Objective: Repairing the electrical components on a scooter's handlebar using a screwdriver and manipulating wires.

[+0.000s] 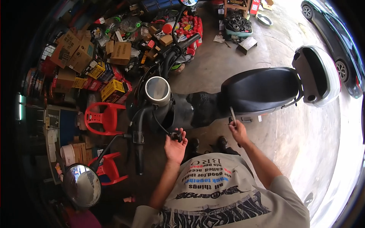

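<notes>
A black scooter lies across my view, with a round silver-rimmed gauge (157,89) at its handlebar and a black seat (261,89). My left hand (175,150) is below the gauge, palm up, with curled fingers round a small black part (174,135) on a black cable. My right hand (238,133), beside the seat's near front corner, grips a thin, pale, flat tool (233,114) that points up toward the seat. A round mirror (81,184) on a stalk is at the lower left.
Piled boxes (121,52), bottles and red plastic chairs (110,116) fill the left side. A grey rear case (330,76) sits behind the seat. A bin of parts (238,24) and a low stool (247,45) are at the back. A car (346,49) stands at upper right.
</notes>
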A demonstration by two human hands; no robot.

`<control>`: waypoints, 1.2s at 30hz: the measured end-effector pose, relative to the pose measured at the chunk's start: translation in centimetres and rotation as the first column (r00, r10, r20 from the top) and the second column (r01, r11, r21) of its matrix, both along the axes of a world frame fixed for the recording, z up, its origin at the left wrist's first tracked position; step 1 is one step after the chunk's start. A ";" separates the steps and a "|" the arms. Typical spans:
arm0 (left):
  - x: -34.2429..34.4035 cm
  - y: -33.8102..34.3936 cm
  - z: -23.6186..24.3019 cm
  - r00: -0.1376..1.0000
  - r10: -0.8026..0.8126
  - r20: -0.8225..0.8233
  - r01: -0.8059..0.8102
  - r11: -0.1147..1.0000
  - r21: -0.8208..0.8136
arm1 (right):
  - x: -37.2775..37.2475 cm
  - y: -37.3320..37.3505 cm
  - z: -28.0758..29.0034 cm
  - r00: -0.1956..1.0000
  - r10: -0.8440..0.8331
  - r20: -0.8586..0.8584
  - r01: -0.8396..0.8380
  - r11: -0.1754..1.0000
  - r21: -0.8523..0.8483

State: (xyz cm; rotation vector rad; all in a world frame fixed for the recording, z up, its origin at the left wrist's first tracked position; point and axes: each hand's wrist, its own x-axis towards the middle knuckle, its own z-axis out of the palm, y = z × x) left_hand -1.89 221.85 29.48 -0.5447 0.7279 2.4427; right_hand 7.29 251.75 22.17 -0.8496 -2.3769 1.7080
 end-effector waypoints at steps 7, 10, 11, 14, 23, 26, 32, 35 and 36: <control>1.3 -0.4 1.4 0.998 0.044 -0.034 -0.043 0.999 0.019 | 3.8 9.2 -6.2 0.895 -0.413 0.170 0.445 0.855 -0.267; 2.1 -1.1 0.8 0.993 0.085 -0.082 -0.095 0.988 -0.125 | 4.0 11.9 -8.9 0.869 -0.469 0.160 0.494 0.842 -0.216; 2.1 -0.9 0.9 0.992 0.109 -0.060 -0.116 0.986 -0.122 | 4.2 13.5 -10.8 0.861 -0.488 0.144 0.505 0.854 -0.126; 1.7 -0.4 0.9 0.993 0.108 -0.056 -0.116 0.980 -0.165 | 3.6 17.4 -13.9 0.855 -0.518 0.032 0.514 0.853 0.087; 1.4 1.0 1.6 0.973 0.124 -0.196 -0.227 0.680 -0.697 | -4.0 22.1 -8.3 0.861 -0.506 0.052 0.461 0.819 0.342; 1.4 1.5 1.9 0.971 0.122 -0.205 -0.234 0.653 -0.720 | -6.4 23.7 -7.8 0.885 -0.463 0.048 0.393 0.798 0.457; 1.8 2.3 2.9 0.974 0.136 -0.181 -0.226 0.662 -0.714 | -10.6 24.5 -5.0 0.873 -0.439 0.211 0.281 0.808 0.518; 1.9 2.4 2.9 0.974 0.144 -0.175 -0.227 0.653 -0.723 | -11.6 24.7 -4.3 0.869 -0.397 0.294 0.210 0.836 0.507; 1.9 2.4 2.9 0.973 0.148 -0.180 -0.232 0.651 -0.723 | -11.8 24.8 -4.1 0.868 -0.381 0.319 0.183 0.842 0.507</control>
